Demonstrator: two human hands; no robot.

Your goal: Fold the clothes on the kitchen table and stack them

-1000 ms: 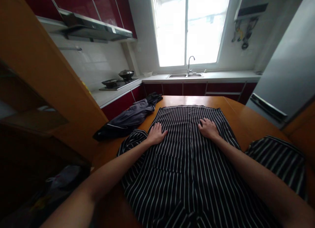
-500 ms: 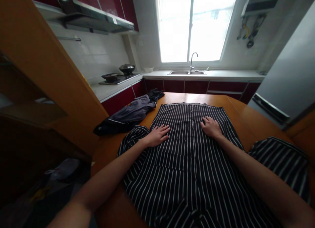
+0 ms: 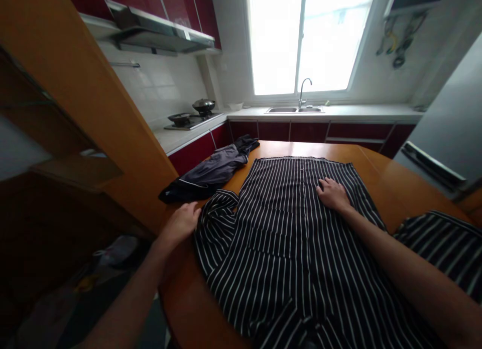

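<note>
A black shirt with white stripes (image 3: 274,228) lies spread over the wooden table, its collar towards me and its hem at the far side. Its left sleeve (image 3: 216,223) is bunched and folded beside the body; the other sleeve (image 3: 444,243) stretches out to the right. My left hand (image 3: 181,222) is at the outer edge of the bunched sleeve, fingers loosely apart; whether they touch the cloth I cannot tell. Flat on the upper right part of the shirt rests my right hand (image 3: 333,194), its fingers open and slightly bent.
Dark grey and black clothing (image 3: 211,170) is heaped along the table's (image 3: 380,181) left far edge. Beyond stand a stove with pans (image 3: 203,106), a sink (image 3: 282,110) under the window, and a fridge (image 3: 448,128) at right. A wooden cabinet (image 3: 113,113) rises at left.
My left hand has lifted off the shirt's body and moved left to the outside of the bunched sleeve. My right hand stays on the shirt. The view has turned slightly left.
</note>
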